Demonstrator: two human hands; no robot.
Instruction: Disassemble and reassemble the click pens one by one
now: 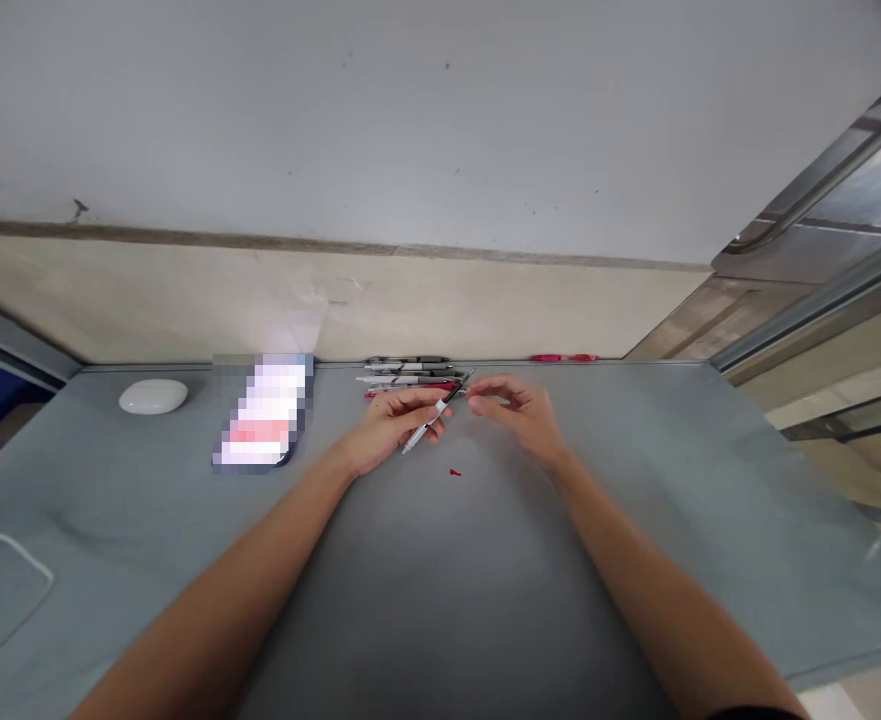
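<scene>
My left hand [380, 432] is closed around a slim pen [419, 436] with a pale barrel at its lower left and a dark, thin upper end. The pen slants up to the right, and its upper end points toward my right hand [526, 415]. The fingers of my right hand are pinched together just right of that end; whatever sits between them is too small to name. A small red piece [455, 472] lies on the grey table below both hands. Behind my left hand, a pile of several pens [402, 367] in black, white and red rests side by side, partly hidden.
By the wall, a red pen [564, 357] lies at the table's back edge. To the left are a phone [267, 410] with a lit, blurred screen and a white rounded object [153, 397]. A white cable [42, 575] curves over the grey table [440, 600] at far left.
</scene>
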